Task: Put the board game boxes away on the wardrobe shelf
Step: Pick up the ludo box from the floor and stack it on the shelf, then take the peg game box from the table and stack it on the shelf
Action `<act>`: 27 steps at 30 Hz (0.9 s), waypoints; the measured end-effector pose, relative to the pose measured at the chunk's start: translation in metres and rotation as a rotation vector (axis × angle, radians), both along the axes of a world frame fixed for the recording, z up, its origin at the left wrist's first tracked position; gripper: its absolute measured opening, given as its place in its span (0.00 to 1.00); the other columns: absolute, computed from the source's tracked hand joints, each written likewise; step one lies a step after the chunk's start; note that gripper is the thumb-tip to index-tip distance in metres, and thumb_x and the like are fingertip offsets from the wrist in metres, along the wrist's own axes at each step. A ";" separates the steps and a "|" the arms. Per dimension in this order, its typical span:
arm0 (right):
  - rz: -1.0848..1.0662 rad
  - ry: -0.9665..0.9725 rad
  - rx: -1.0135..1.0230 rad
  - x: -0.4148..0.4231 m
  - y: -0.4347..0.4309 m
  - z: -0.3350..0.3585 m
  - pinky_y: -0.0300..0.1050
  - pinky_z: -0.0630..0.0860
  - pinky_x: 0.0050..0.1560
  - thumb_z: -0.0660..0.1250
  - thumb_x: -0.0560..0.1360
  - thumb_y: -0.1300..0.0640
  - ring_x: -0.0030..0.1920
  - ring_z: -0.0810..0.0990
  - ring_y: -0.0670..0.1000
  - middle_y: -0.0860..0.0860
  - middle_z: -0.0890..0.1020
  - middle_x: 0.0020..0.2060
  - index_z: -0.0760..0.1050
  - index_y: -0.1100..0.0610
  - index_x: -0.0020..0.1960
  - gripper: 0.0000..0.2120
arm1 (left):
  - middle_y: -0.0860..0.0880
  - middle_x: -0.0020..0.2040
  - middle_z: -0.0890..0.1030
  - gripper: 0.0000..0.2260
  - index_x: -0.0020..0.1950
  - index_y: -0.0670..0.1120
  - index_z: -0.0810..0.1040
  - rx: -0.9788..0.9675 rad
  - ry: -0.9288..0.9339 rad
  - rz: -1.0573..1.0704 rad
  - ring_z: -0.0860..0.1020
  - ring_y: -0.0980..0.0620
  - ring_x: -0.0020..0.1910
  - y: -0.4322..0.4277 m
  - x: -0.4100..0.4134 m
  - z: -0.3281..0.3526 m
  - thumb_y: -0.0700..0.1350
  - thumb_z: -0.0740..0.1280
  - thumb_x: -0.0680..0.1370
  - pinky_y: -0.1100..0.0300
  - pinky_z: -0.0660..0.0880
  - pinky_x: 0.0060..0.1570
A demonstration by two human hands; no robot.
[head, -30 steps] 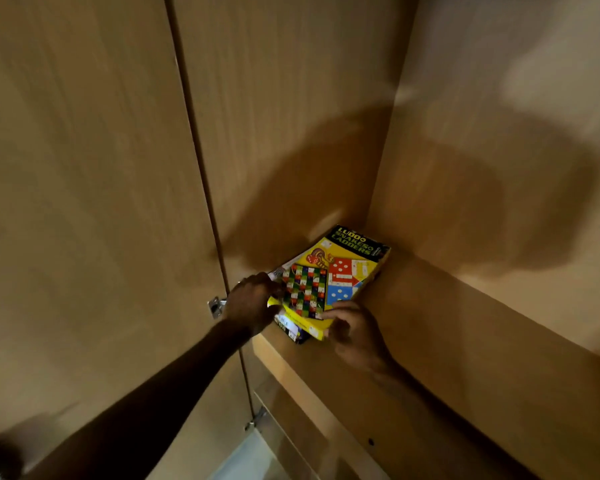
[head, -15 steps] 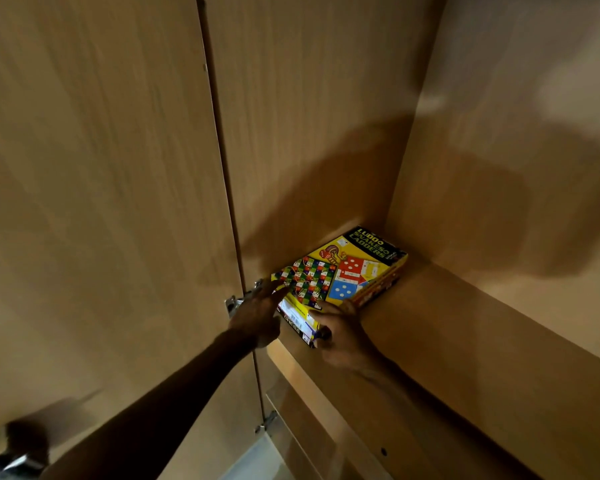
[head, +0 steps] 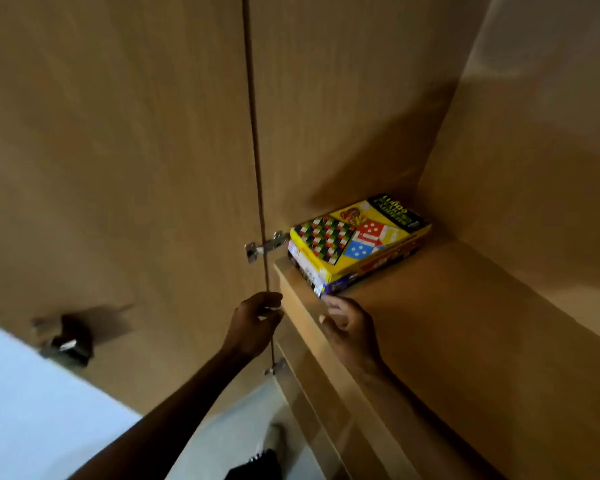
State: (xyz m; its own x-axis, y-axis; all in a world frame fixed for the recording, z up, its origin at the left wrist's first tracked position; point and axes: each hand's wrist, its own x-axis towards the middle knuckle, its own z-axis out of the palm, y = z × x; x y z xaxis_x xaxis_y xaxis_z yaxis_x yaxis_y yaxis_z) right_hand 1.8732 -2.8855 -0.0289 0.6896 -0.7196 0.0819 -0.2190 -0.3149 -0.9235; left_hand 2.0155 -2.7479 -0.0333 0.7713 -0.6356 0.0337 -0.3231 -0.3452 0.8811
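A yellow Ludo and Snakes-and-Ladders box (head: 359, 233) lies on top of a second box (head: 312, 271) whose white and purple edge shows beneath it. Both rest in the back left corner of the wooden wardrobe shelf (head: 447, 313). My left hand (head: 255, 323) hangs below the shelf's front edge, fingers loosely curled, holding nothing. My right hand (head: 349, 327) is over the shelf's front edge just below the stack, fingers apart and off the boxes.
The open wardrobe door (head: 118, 168) stands at the left with a metal hinge (head: 265, 245) beside the boxes and a dark handle (head: 68, 341) lower down. The shelf's right part is bare wood. A pale floor and a foot (head: 267, 459) show below.
Both hands have let go of the boxes and drawn back toward me, below the stack. The stack now sits squared in the corner. The view has shifted back and left.
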 end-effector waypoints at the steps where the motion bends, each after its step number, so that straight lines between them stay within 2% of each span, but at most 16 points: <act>1: 0.032 0.003 0.043 -0.006 0.010 -0.007 0.39 0.78 0.51 0.67 0.70 0.56 0.53 0.80 0.42 0.45 0.83 0.54 0.79 0.51 0.59 0.17 | 0.53 0.53 0.82 0.12 0.59 0.47 0.81 0.010 0.020 0.028 0.80 0.62 0.47 0.018 -0.014 -0.007 0.40 0.69 0.76 0.71 0.76 0.45; 3: 0.115 0.033 0.087 -0.015 0.034 -0.022 0.40 0.79 0.49 0.67 0.71 0.56 0.51 0.81 0.42 0.46 0.84 0.52 0.79 0.52 0.59 0.16 | 0.54 0.52 0.82 0.12 0.60 0.48 0.80 0.028 0.079 0.091 0.79 0.63 0.47 0.057 -0.037 -0.022 0.40 0.69 0.77 0.77 0.72 0.41; 7: 0.317 0.130 0.142 -0.018 0.093 -0.039 0.39 0.78 0.51 0.68 0.73 0.56 0.50 0.81 0.42 0.45 0.83 0.50 0.78 0.52 0.60 0.15 | 0.53 0.53 0.84 0.11 0.58 0.49 0.81 0.028 0.190 0.298 0.82 0.59 0.45 0.139 -0.070 -0.043 0.40 0.70 0.76 0.72 0.74 0.42; 10: 0.423 0.170 0.125 -0.013 0.140 -0.044 0.30 0.76 0.47 0.68 0.74 0.58 0.48 0.80 0.40 0.43 0.83 0.48 0.78 0.50 0.59 0.14 | 0.54 0.53 0.84 0.11 0.56 0.49 0.81 0.004 0.249 0.476 0.83 0.56 0.45 0.200 -0.086 -0.049 0.39 0.69 0.76 0.66 0.76 0.43; 12: 0.528 0.196 0.100 -0.006 0.177 -0.047 0.26 0.74 0.44 0.68 0.74 0.61 0.47 0.80 0.40 0.45 0.83 0.47 0.79 0.53 0.59 0.14 | 0.55 0.52 0.84 0.10 0.56 0.49 0.81 -0.022 0.266 0.597 0.83 0.56 0.45 0.250 -0.099 -0.051 0.39 0.69 0.76 0.67 0.75 0.43; 15: 0.674 0.209 0.085 0.010 0.232 -0.047 0.26 0.73 0.44 0.67 0.74 0.63 0.45 0.80 0.39 0.47 0.83 0.46 0.79 0.56 0.59 0.14 | 0.55 0.51 0.84 0.11 0.56 0.50 0.81 -0.070 0.285 0.749 0.83 0.57 0.46 0.319 -0.116 -0.051 0.39 0.69 0.76 0.72 0.74 0.40; 20: 0.898 0.243 0.112 0.033 0.366 -0.044 0.33 0.76 0.46 0.67 0.74 0.63 0.44 0.81 0.41 0.48 0.84 0.45 0.79 0.54 0.57 0.13 | 0.52 0.51 0.84 0.11 0.56 0.52 0.80 -0.170 0.303 1.008 0.82 0.52 0.49 0.458 -0.153 -0.049 0.39 0.69 0.77 0.61 0.76 0.46; 23: 1.042 0.250 0.101 0.038 0.453 -0.043 0.30 0.76 0.45 0.68 0.74 0.63 0.45 0.81 0.41 0.47 0.84 0.45 0.79 0.54 0.57 0.13 | 0.53 0.50 0.84 0.11 0.53 0.55 0.80 -0.183 0.241 1.149 0.82 0.53 0.48 0.540 -0.182 -0.046 0.39 0.69 0.77 0.59 0.77 0.49; 27: 1.305 0.257 0.073 0.028 0.587 -0.036 0.28 0.75 0.44 0.68 0.74 0.62 0.44 0.81 0.39 0.46 0.84 0.44 0.80 0.53 0.56 0.12 | 0.46 0.50 0.84 0.10 0.56 0.46 0.81 -0.229 0.169 1.441 0.81 0.51 0.47 0.650 -0.243 -0.037 0.36 0.69 0.76 0.59 0.78 0.49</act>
